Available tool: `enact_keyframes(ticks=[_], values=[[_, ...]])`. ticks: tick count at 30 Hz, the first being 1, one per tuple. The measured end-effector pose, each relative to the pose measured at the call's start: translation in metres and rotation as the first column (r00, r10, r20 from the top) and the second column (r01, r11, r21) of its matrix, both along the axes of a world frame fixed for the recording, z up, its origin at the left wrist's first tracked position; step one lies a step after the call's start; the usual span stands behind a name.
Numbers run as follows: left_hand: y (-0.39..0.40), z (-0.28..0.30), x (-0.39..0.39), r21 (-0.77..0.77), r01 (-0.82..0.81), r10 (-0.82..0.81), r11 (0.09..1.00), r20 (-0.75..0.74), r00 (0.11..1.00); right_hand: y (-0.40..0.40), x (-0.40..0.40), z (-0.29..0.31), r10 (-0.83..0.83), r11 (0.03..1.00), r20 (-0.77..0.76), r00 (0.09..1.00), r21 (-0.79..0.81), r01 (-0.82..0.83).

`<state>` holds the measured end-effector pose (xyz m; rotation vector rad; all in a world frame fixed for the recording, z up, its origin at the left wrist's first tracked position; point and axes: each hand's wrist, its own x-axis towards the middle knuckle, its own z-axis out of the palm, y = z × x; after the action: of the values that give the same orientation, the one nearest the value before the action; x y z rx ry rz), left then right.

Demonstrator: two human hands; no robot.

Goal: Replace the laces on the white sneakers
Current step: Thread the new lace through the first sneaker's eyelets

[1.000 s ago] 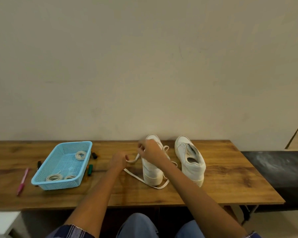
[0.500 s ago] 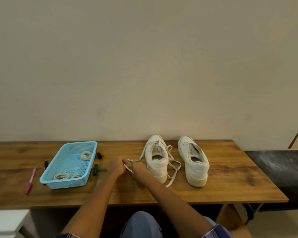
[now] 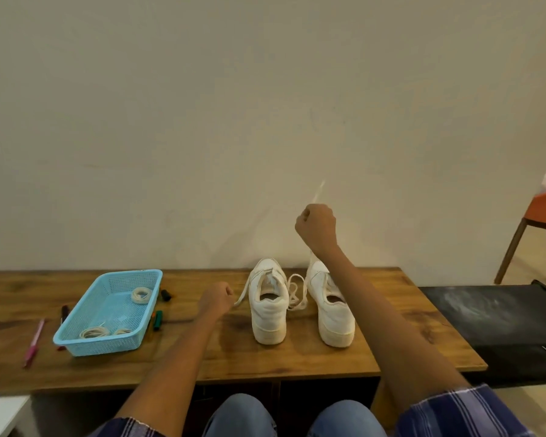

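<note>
Fingers of both hands curled on lace (image 3: 243, 294) ends; blue basket (image 3: 76, 332), pens (image 3: 33, 342) left of sneakers (image 3: 269, 310).

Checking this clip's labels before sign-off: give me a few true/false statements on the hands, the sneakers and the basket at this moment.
1. The right hand is raised above the table, gripping a lace end. True.
2. The left hand lies flat and open on the table. False: its fingers are curled, pinching the lace that runs to the left sneaker.
3. Both sneakers stand upright, side by side, heels toward the person. True, the right sneaker included.
4. The blue basket sits to the right of the sneakers. False: it sits to their left.
5. The basket holds coiled laces. True.
6. A pink pen lies inside the basket. False: it lies on the table, left of the basket.
</note>
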<state>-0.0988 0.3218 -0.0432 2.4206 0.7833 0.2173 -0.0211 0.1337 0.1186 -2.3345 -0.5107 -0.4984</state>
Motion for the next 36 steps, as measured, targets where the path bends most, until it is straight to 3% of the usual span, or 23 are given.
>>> enact_keyframes(ticks=[3,8,10,14,17,23,29,32,36], values=[[-0.004,0.004,0.003,-0.021,0.002,-0.002,1.0,0.002,1.0,0.01,0.015,-0.036,0.088,0.996,-0.174,0.981,0.045,-0.081],[-0.001,0.0,0.019,-0.152,-0.007,0.01,0.988,0.018,1.0,0.019,0.026,-0.11,0.031,0.92,-0.465,0.885,-0.334,-0.208],[0.002,-0.005,0.03,-0.199,-0.026,0.032,0.98,0.029,0.999,0.021,0.034,-0.128,-0.015,0.91,-0.514,0.858,-0.362,-0.202],[-0.001,-0.015,0.058,-0.359,-0.079,0.112,0.93,0.072,0.991,0.041,0.039,-0.131,0.003,0.954,-0.409,0.913,-0.271,-0.125],[-0.01,-0.013,0.083,-0.48,-0.097,0.189,0.872,0.147,0.971,0.058,0.034,-0.131,-0.016,0.913,-0.35,0.936,-0.387,-0.129],[-0.016,-0.016,0.111,-0.518,-0.109,0.239,0.849,0.191,0.952,0.065,0.035,-0.155,-0.021,0.869,-0.218,0.976,-0.487,-0.09],[-0.017,-0.018,0.119,-0.506,-0.228,0.388,0.832,0.235,0.891,0.06,0.039,-0.156,-0.038,0.913,-0.235,0.971,-0.404,-0.062],[-0.004,-0.019,0.114,-0.551,-0.323,0.527,0.769,0.262,0.808,0.058,0.037,-0.158,-0.048,0.924,-0.244,0.969,-0.378,-0.05],[0.037,-0.004,0.096,-0.658,-0.431,0.738,0.617,0.295,0.606,0.057,0.035,-0.157,-0.068,0.925,-0.237,0.969,-0.38,-0.028]])
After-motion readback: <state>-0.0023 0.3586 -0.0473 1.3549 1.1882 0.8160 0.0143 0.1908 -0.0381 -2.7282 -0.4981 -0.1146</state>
